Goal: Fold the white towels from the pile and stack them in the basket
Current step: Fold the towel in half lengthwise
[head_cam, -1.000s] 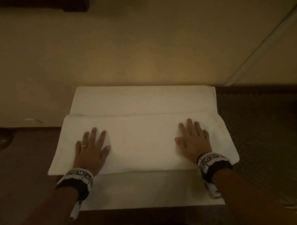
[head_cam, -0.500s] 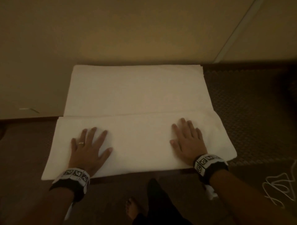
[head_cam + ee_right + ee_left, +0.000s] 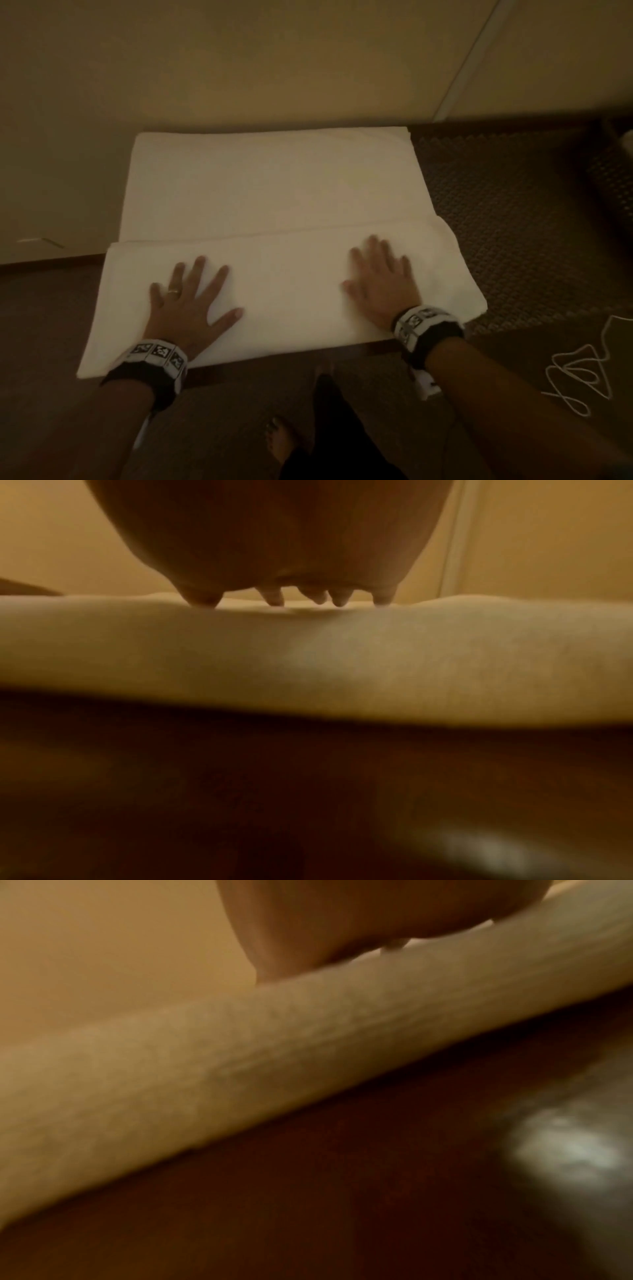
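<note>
A white towel lies spread on the dark floor, its near part folded over into a thick band. My left hand lies flat on the left of that band, fingers spread. On the right of the band my right hand presses flat, fingers straight. The left wrist view shows the folded towel edge below the palm. In the right wrist view, straight fingertips touch the towel. No basket can be made out for certain.
A beige wall stands right behind the towel. A textured dark mat lies to the right, with a loose white cord near it. A dark woven object sits at the far right edge. My bare foot is below the towel.
The near flap of the towel that lay below my wrists is no longer seen; the folded band's front edge now ends at my wrists. Both hands stay flat on it, and the view tilted down.
</note>
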Available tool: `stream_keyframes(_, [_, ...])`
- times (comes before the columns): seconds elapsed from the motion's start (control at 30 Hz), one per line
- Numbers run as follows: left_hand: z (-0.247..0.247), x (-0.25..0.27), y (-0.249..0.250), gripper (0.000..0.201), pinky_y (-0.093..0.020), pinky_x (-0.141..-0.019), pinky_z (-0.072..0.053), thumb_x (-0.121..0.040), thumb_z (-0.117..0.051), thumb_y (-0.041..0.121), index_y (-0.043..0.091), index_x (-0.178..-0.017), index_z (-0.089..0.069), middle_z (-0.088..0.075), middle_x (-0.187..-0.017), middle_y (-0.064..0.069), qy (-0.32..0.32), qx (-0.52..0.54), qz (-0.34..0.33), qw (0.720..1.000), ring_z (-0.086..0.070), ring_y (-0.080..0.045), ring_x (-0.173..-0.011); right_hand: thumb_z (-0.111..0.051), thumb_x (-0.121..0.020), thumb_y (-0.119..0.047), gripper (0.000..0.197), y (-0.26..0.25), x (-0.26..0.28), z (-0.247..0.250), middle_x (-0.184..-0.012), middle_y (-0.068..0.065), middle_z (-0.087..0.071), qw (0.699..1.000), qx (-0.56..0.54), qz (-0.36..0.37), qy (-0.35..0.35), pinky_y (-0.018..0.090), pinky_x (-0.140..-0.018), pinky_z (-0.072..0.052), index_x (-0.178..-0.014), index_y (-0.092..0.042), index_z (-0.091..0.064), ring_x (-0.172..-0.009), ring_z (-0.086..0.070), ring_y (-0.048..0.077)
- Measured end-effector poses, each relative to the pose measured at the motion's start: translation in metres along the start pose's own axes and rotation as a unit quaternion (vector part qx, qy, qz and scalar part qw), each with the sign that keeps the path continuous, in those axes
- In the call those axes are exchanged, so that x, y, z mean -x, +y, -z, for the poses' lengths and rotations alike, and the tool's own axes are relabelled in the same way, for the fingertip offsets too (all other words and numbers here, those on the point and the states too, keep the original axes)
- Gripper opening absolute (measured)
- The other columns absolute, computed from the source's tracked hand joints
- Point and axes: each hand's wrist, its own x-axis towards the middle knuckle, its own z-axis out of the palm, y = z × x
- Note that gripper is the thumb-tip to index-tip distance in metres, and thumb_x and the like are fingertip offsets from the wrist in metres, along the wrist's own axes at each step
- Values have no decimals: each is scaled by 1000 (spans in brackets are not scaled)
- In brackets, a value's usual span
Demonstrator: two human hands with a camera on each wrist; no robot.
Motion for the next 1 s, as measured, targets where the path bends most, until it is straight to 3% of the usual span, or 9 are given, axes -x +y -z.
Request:
stream_keyframes(0.13, [-6, 13, 6, 86, -62, -114, -11, -76, -6, 89, 49, -150, 14, 12, -164, 4, 1, -2, 11, 1000, 0, -31, -151, -10, -90, -73, 73, -11, 27, -15, -162, 0, 18, 1000, -9, -3, -25, 56, -118, 0, -152, -39, 9, -149, 14, 27])
stream_keyframes(0.23, [-1, 28, 9, 82, -60, -112, -19, -81, -15, 83, 47, -153, -7, -12, -164, 0, -8, 3, 10, 1000, -18, -32, -148, -22, -90, -70, 72, -5, 37, -5, -163, 5, -4, 999, 19, 18, -19, 55, -115, -17, -152, -35, -10, -148, -9, 31])
stream_keyframes(0.33, [19, 30, 16, 81, -53, -96, -39, -81, -20, 74, 33, -149, -38, -52, -138, -9, -21, -18, 13, 1000, -52, -34, -120, -35, -91, -61, 58, -4, 36, 10, -148, 5, -36, 998, 45, 42, 8, 49, -100, -37, -140, -30, -36, -130, -39, 30])
stream_keyframes(0.4, [33, 22, 19, 84, -45, -83, -44, -80, -17, 71, 26, -143, -49, -60, -115, -10, -25, -42, 5, 999, -60, -31, -98, -39, -92, -51, 48, -4, 25, 23, -131, 3, -49, 997, 52, 51, 9, 42, -89, -43, -130, -23, -46, -113, -48, 26])
stream_keyframes(0.53, [55, -16, 19, 80, -37, -86, -45, -80, -9, 66, 28, -140, -47, -57, -121, -3, -31, -41, -12, 999, -59, -25, -105, -39, -97, -35, 31, 2, -21, 45, -112, 4, -56, 997, 31, 62, -21, 37, -81, -46, -115, -15, -53, -100, -57, 25])
stream_keyframes(0.63, [66, -59, 15, 52, -35, -95, -43, -95, -30, 55, 27, -134, -50, -49, -130, 0, -41, -18, -24, 999, -53, -21, -116, -38, -99, -33, 29, 7, -67, 61, -111, 5, -57, 996, 46, 65, -40, 38, -85, -47, -114, -15, -55, -102, -56, 24])
stream_keyframes(0.7, [74, -91, 12, 45, -35, -101, -41, -98, -41, 47, 26, -138, -48, -44, -139, -1, -46, -5, -22, 999, -49, -21, -122, -39, -99, -30, 28, 10, -102, 71, -116, 5, -54, 995, 59, 69, -40, 38, -88, -46, -117, -15, -55, -106, -53, 24])
stream_keyframes(0.83, [92, -162, 3, 47, -39, -103, -41, -99, -44, 40, 24, -143, -43, -43, -139, -3, -37, -11, -8, 999, -48, -24, -123, -47, -95, -24, 31, 21, -176, 91, -126, 6, -48, 994, 80, 68, -27, 39, -91, -47, -126, -17, -50, -112, -50, 25])
stream_keyframes(1.0, [114, -243, -21, 56, -44, -109, -37, -100, -42, 42, 28, -152, -28, -33, -151, -5, -39, -48, 31, 998, -39, -28, -135, -55, -92, -22, 62, 42, -254, 116, -155, 7, -23, 994, 91, 47, -24, 48, -109, -35, -148, -22, -29, -138, -30, 30])
